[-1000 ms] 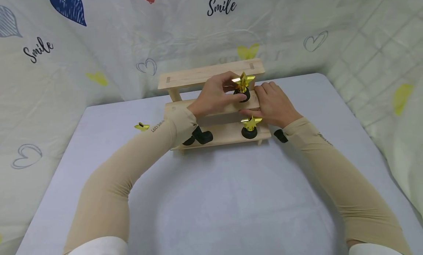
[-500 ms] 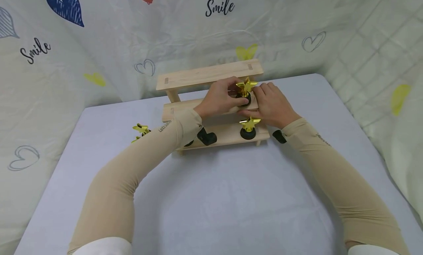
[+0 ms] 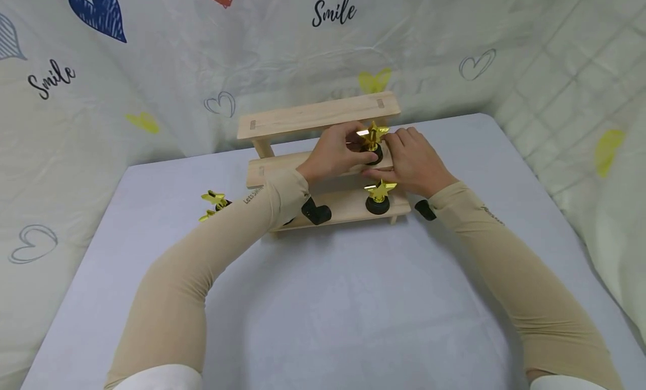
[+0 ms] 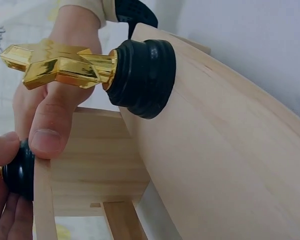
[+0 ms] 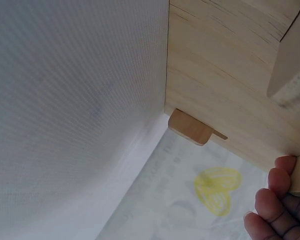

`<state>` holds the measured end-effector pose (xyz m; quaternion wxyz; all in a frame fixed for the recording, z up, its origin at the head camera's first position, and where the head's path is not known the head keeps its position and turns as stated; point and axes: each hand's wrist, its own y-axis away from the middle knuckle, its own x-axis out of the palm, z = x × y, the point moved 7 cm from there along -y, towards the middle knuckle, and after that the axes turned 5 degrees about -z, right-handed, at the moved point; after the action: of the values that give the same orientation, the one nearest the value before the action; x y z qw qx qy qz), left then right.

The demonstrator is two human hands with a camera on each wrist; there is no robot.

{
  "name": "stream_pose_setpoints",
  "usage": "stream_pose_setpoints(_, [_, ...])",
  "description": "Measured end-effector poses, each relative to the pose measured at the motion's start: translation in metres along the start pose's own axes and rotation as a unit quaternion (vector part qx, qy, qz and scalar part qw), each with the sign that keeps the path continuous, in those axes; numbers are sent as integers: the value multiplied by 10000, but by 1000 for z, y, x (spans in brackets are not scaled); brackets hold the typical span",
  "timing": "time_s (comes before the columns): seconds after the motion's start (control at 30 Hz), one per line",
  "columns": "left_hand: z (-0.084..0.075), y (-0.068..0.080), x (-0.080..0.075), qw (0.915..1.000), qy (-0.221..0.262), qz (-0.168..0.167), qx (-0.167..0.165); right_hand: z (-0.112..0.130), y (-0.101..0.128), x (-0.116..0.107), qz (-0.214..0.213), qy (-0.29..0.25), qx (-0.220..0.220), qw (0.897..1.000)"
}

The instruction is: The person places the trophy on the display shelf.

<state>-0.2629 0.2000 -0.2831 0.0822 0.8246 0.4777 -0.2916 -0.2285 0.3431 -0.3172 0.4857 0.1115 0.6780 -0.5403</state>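
A gold star trophy (image 3: 373, 138) with a black base (image 4: 19, 172) stands on the middle step of a three-step wooden shelf (image 3: 313, 114). My left hand (image 3: 334, 152) grips the trophy from the left. From the right, my right hand (image 3: 415, 161) curls its fingers (image 5: 271, 202) at the base, with the thumb (image 4: 49, 131) on the step's front edge. A second star trophy (image 3: 379, 195), seen close in the left wrist view (image 4: 97, 67), stands upright on the lowest step just below the hands.
More gold star trophies (image 3: 214, 202) lie on the pale table (image 3: 353, 300) left of the shelf. A printed cloth backdrop (image 3: 151, 70) hangs close behind the shelf and along both sides. The top step carries nothing.
The left hand has lowered the trophy a little, down to the middle step. The right hand's fingers have moved in to its base.
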Motion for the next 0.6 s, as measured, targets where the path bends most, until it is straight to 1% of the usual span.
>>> stream_pose_setpoints(0.17, [1, 2, -1, 10000, -46, -49, 17, 2, -2, 0, 180, 0, 66, 9998])
stream_pose_setpoints(0.27, [1, 4, -3, 10000, -61, -32, 42, 4, -3, 0, 193, 37, 31, 9998])
stream_pose_setpoints(0.43, [2, 7, -7, 9999, -11, 119, 58, 6, -3, -2, 242, 62, 88, 9996])
stream_pose_setpoints(0.6, [4, 12, -15, 9996, -102, 257, -105, 4, -3, -3, 427, 18, 279, 9987])
